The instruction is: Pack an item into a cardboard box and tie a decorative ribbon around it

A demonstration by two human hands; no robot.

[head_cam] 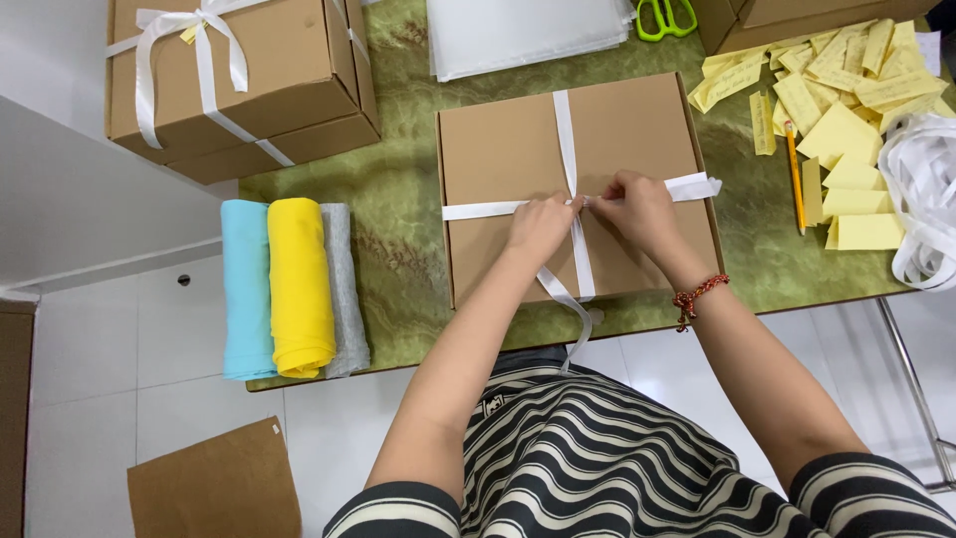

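Both hands pinch a white ribbon (576,149) where its strands cross on a flat cardboard box (508,139). The left hand (540,225) and right hand (637,207) nearly touch, fingers clamped on the ribbon. The box lies on a green table (398,209).

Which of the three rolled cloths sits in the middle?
The yellow roll. It lies between the light blue roll on its left and the grey roll on its right, at the green table's left end.

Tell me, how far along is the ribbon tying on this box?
Done: the white ribbon already crosses the flat box both ways. In hand: the left hand and right hand pinch it at the crossing. Left: no bow shows yet, and loose ends trail right and toward the person. A tied box sits at back left.
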